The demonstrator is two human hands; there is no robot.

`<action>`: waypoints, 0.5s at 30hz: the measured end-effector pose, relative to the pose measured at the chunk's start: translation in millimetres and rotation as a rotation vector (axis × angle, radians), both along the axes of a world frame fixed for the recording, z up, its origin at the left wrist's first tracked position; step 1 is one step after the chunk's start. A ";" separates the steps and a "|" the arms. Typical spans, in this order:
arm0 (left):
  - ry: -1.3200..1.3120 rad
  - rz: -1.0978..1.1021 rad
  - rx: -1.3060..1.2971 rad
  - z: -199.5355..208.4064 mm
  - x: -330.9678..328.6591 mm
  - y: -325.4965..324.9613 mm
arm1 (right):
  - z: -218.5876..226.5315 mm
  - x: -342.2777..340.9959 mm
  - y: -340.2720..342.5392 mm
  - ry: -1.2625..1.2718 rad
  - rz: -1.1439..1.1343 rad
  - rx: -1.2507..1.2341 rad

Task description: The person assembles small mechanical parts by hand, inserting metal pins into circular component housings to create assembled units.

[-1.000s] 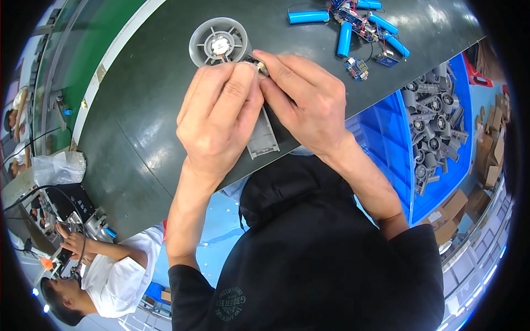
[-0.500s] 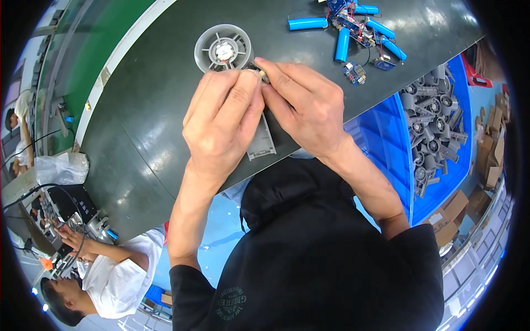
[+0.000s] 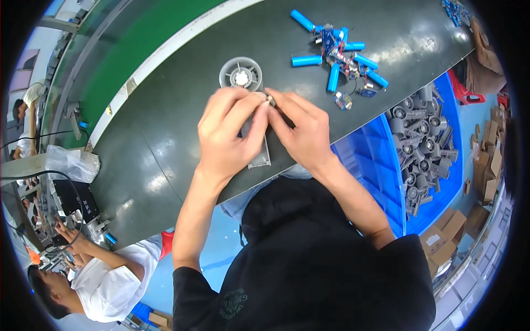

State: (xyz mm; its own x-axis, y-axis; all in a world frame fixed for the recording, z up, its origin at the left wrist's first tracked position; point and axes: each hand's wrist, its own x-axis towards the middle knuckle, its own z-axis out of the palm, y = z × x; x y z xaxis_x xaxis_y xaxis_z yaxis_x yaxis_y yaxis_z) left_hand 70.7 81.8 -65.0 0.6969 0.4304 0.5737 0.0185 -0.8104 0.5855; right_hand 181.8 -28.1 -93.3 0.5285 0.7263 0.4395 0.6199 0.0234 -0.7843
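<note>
A grey plastic fan housing [image 3: 241, 78] with a round spoked end and a trough-like handle [image 3: 260, 159] lies on the dark bench. Over its middle, where ring and handle join, both my hands meet at the fingertips. My left hand [image 3: 229, 132] is closed in a pinch, its fingers covering much of the housing. Thumb and forefinger of my right hand [image 3: 302, 127] pinch from the other side. Between the fingertips shows a tiny light-coloured part [image 3: 270, 101], too small to name. What each hand grips exactly is hidden.
Blue cylindrical batteries wired to circuit boards [image 3: 345, 58] lie in a heap at the far right of the bench. Beside the bench, a blue bin [image 3: 400, 198] holds several grey housings. A clear plastic bag [image 3: 72, 165] and a co-worker in white [image 3: 118, 281] are at left.
The view has shifted, so bench and bin sit differently in the picture. My hands stay pinched together over the housing, with fingertips slightly rearranged.
</note>
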 end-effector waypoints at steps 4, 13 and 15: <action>0.102 0.229 0.096 15.4 3.8 19.4 | 4.4 1.9 0.4 0.122 0.012 -0.012; 0.009 0.208 0.112 23.7 -5.8 25.8 | 16.6 0.9 3.5 0.182 0.035 0.113; -0.058 0.237 0.197 43.8 -9.4 20.9 | 30.2 0.4 7.3 0.130 0.070 0.206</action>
State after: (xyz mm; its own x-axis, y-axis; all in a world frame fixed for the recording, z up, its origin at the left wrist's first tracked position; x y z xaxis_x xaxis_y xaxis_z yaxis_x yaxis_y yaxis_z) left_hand 61.3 102.8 -21.3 0.5539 0.4538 0.6980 0.1922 -0.8854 0.4232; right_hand 182.2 -20.8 -63.1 0.5421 0.6651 0.5135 0.5053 0.2303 -0.8317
